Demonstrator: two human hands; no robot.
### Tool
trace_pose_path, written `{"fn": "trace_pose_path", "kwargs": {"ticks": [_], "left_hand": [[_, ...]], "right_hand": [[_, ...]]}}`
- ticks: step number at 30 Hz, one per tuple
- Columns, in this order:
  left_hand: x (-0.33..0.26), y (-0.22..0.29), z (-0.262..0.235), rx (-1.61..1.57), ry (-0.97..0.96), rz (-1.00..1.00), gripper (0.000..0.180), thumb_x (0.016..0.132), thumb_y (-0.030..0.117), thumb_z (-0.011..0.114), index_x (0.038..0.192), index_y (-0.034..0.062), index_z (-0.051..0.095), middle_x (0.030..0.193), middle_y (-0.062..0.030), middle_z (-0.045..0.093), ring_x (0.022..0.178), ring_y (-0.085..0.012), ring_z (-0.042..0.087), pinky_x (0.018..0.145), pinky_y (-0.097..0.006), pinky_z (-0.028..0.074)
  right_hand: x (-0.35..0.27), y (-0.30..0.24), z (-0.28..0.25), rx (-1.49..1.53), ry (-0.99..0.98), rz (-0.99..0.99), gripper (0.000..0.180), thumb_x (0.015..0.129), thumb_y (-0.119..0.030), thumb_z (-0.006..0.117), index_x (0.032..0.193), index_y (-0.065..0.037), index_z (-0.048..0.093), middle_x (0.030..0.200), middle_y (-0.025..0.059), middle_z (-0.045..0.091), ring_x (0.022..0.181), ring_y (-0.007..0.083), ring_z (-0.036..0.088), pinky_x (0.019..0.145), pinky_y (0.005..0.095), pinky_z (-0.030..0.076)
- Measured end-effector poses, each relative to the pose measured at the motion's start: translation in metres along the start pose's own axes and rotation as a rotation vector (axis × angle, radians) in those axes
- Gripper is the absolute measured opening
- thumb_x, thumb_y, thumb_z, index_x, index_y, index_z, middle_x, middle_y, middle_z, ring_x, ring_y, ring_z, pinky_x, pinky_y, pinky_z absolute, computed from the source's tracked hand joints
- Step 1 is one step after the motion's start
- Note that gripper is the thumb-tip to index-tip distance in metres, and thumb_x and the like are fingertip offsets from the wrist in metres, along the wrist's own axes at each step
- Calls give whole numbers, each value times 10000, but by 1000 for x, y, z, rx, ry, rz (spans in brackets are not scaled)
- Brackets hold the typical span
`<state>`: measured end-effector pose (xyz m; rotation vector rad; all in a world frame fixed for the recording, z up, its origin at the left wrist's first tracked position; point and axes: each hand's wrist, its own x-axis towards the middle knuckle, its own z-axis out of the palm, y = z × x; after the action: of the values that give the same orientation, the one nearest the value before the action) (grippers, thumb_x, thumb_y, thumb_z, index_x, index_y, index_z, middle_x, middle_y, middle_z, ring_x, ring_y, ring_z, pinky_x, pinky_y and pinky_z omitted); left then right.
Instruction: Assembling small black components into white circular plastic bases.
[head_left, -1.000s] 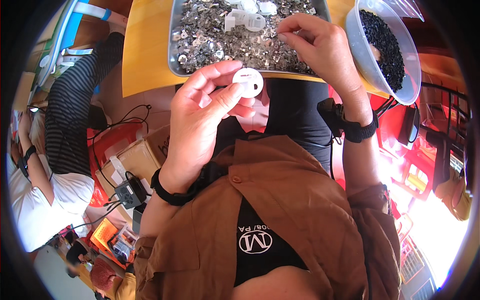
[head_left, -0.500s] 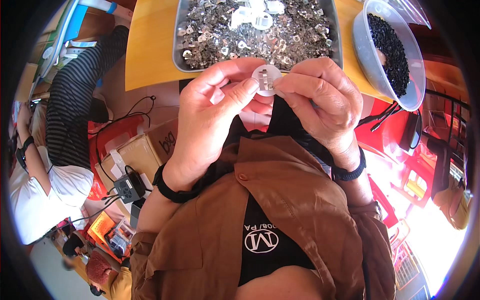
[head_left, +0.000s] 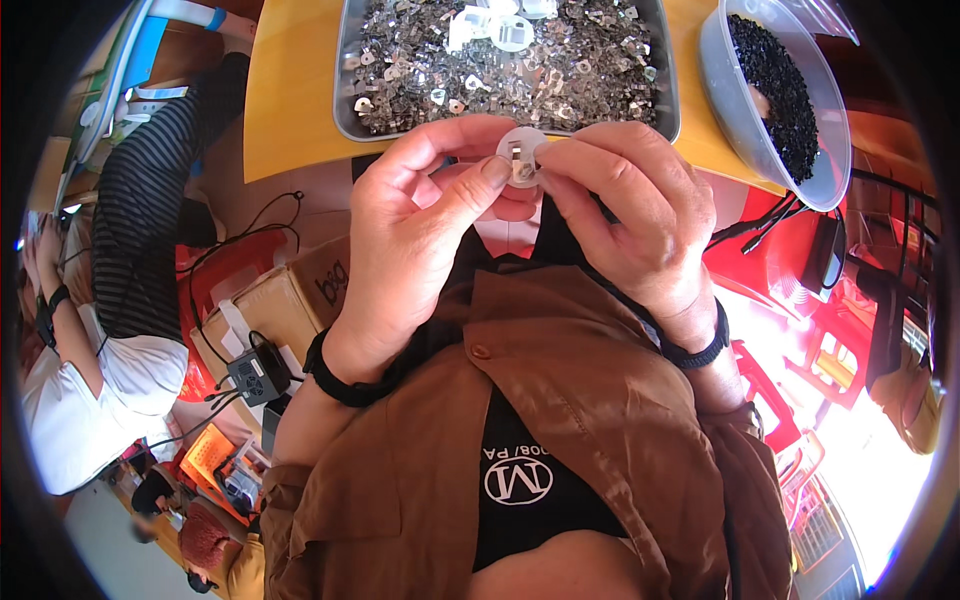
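Observation:
Over the near edge of the table, a small white round plastic piece is held up between my hands. Bits of shiny metal sit on its face. My left hand grips it from the left, thumb on the front and fingers behind. From the right, my right hand is closed, thumb and forefinger pinching at the piece's right edge; any small part between these fingertips is hidden. Just beyond is a grey metal tray filled with many small metal pieces. Similar white round pieces lie on the heap.
A clear plastic bowl of small black parts stands at the table's right. The yellow table edge shows at left. Lower left are a cardboard box, a black device with cables and another person in striped trousers.
The white round piece has tilted slightly, and my right fingertips have moved up along its right edge. The tray and table have shifted slightly up and left in view.

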<state>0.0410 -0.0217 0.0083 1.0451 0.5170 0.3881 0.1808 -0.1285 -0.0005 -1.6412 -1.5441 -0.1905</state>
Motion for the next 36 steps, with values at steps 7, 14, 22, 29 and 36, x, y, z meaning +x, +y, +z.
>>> {"fn": "trace_pose_path", "kwargs": {"ticks": [7, 14, 22, 29, 36], "left_hand": [[1, -3, 3, 4, 38, 10, 264, 895, 61, 535, 1136, -45, 517, 1047, -134, 593, 893, -187, 615, 762, -319, 546], [-1, -3, 1, 25, 41, 30, 239, 889, 48, 543, 1106, -49, 525, 991, -142, 606, 833, -198, 634, 693, -314, 564], [-2, -4, 4, 62, 20, 28, 212, 883, 27, 546, 1076, -56, 530, 936, -162, 629, 799, -208, 648, 663, -322, 578], [-4, -4, 5, 50, -13, 7, 244, 890, 40, 534, 1115, -52, 525, 1001, -144, 613, 847, -194, 632, 723, -313, 558], [-4, -4, 6, 88, -28, 39, 227, 897, 32, 527, 1109, -48, 527, 969, -157, 624, 813, -200, 644, 697, -320, 569]], "right_hand": [[-1, -5, 1, 22, -27, 9, 240, 641, -20, 735, 866, -53, 660, 798, 66, 608, 666, 209, 602, 563, 291, 489], [-1, -8, -3, -62, -86, 32, 251, 634, -46, 742, 872, -70, 666, 776, 42, 588, 650, 204, 588, 542, 293, 483], [-6, -3, -3, -192, -19, -158, 360, 568, -67, 702, 924, -74, 643, 767, 20, 546, 632, 158, 569, 504, 265, 487], [-9, 0, 0, -75, 38, -146, 262, 635, -6, 734, 877, -55, 646, 766, 51, 582, 626, 175, 584, 511, 267, 479], [-14, -6, 6, -43, 103, -88, 229, 648, -18, 739, 854, -56, 645, 755, 44, 586, 632, 178, 586, 512, 274, 475]]}}
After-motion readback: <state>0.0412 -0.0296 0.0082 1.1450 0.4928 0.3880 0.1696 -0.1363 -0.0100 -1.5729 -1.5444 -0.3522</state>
